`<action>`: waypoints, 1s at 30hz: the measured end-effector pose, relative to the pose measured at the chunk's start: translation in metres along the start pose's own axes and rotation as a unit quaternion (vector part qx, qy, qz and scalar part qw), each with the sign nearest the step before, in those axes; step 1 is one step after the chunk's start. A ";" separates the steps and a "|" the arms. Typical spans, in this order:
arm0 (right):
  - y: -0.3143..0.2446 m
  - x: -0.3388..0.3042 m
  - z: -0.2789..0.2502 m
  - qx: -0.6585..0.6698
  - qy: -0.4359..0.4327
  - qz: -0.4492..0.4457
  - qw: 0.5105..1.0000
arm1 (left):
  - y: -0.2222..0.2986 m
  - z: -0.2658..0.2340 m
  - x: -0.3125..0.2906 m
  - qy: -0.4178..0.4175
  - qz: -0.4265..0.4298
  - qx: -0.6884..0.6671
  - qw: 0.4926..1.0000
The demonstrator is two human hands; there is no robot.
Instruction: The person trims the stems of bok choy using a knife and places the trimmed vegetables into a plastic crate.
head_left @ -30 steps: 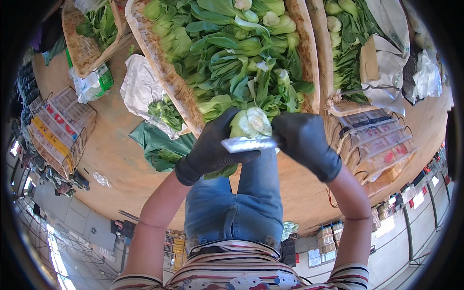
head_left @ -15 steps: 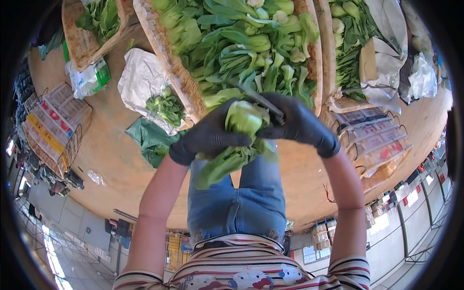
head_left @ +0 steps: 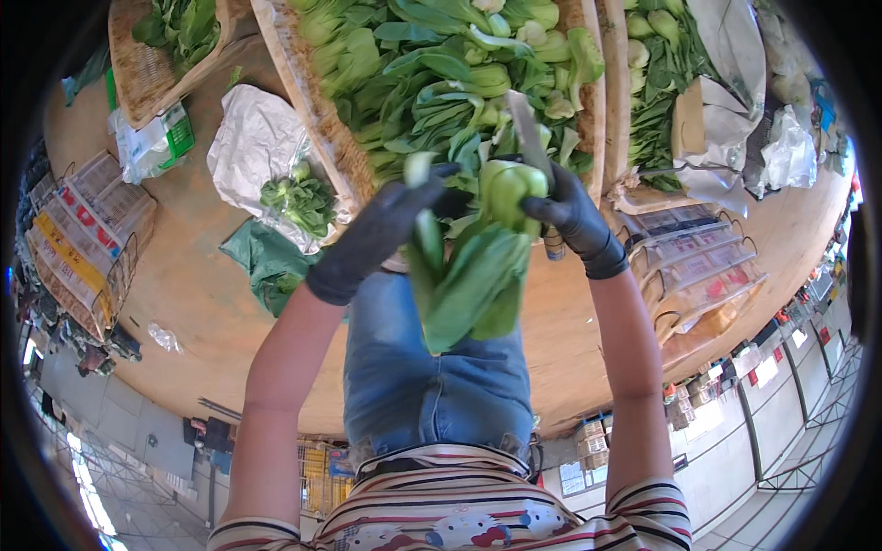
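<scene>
A head of bok choy [head_left: 511, 195] hangs over my lap, its pale base up and its green leaves pointing down. My right hand [head_left: 577, 219], in a black glove, is closed on it with the thumb against the base. The same hand holds a knife [head_left: 527, 133], whose blade points up and away behind the bok choy; its handle end shows below the palm. My left hand [head_left: 390, 220], also black-gloved, is closed around a loose bok choy leaf [head_left: 424, 250] at the left of the head. That leaf is blurred by motion, and some left fingers are hidden.
Straight ahead stands a large crate [head_left: 308, 110] full of bok choy. Another bok choy crate [head_left: 617, 92] is at the right. Left lie a white sheet [head_left: 246, 138] with greens, a green bag [head_left: 262, 262] and a wire-framed basket [head_left: 92, 243]; a similar basket [head_left: 703, 266] is right.
My hands have moved apart, and the bok choy has passed from my left hand to my right. My left hand now draws a leaf away to the left. The knife blade has swung more upright.
</scene>
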State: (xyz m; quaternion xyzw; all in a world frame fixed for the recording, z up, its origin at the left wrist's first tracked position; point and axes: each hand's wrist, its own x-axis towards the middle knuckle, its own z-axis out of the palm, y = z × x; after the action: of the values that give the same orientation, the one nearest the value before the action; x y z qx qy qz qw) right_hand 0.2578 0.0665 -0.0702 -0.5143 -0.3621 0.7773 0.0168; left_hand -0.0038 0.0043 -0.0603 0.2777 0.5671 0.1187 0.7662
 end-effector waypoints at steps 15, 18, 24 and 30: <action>-0.038 -0.021 0.030 -0.168 0.006 -0.171 0.971 | 0.015 0.024 0.007 -0.076 0.174 -0.024 0.981; -0.037 -0.019 0.042 -0.278 -0.023 -0.199 0.939 | 0.001 0.023 -0.006 -0.016 0.168 0.145 0.975; -0.032 -0.006 0.035 -0.448 0.035 -0.271 0.851 | -0.021 -0.010 -0.025 -0.190 0.125 -0.060 0.972; -0.030 -0.017 0.081 -0.479 0.106 -0.311 0.814 | -0.057 -0.028 -0.051 -0.116 0.081 -0.281 0.949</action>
State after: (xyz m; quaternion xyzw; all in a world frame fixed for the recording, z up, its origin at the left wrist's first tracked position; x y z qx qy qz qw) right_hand 0.1892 0.0376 -0.0225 -0.3966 -0.8251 0.3996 0.0479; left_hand -0.0544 -0.0594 -0.0575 0.1086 0.3935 0.3018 0.8616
